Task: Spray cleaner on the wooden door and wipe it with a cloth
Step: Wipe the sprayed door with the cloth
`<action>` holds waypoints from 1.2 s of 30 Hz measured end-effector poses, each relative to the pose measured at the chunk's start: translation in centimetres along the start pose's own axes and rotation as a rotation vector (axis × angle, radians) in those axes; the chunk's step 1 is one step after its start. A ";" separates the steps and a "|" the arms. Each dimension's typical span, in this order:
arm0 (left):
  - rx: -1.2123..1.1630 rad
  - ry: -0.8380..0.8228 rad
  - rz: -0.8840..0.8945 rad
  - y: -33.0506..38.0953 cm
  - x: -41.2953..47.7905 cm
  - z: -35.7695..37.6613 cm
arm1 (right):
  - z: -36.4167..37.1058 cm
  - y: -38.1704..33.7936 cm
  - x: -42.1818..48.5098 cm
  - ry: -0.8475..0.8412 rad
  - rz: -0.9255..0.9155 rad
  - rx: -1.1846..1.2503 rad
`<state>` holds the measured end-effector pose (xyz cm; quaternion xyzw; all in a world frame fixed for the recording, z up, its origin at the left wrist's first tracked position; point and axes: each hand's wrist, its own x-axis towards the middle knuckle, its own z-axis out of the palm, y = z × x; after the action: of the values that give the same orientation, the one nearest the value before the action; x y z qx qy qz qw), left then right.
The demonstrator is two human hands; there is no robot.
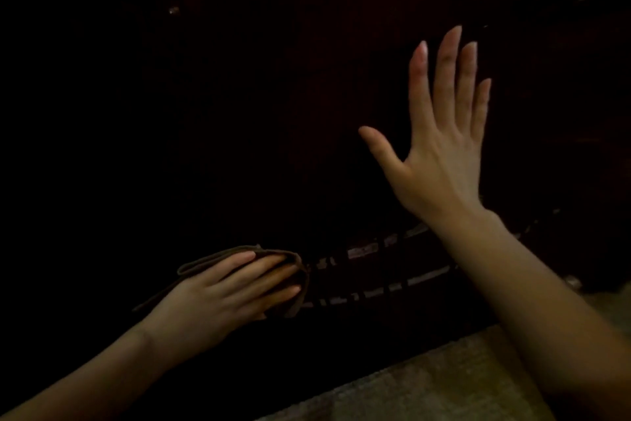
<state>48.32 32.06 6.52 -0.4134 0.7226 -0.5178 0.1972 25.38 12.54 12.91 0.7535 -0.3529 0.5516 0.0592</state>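
The left hand (218, 291), fingers straight, presses a cloth (294, 308) against the door (307, 113) at seven o'clock; the right hand (440, 164) is spread, released (two o'clock).

The dark wooden door (239, 113) fills most of the view, a folded brown cloth (295, 304) lying flat against its lower part beside a carved ribbed band (362, 251), with pale floor (426, 383) along its bottom edge.
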 end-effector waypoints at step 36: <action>-0.171 -0.015 -0.515 -9.0 10.2 -7.9 | -2.1 -13.1 -5.8 0.148 0.997 1.425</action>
<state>40.24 27.39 19.22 -0.6025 0.6333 -0.4848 0.0286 30.67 26.00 12.58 0.3310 -0.2078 0.6502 -0.6516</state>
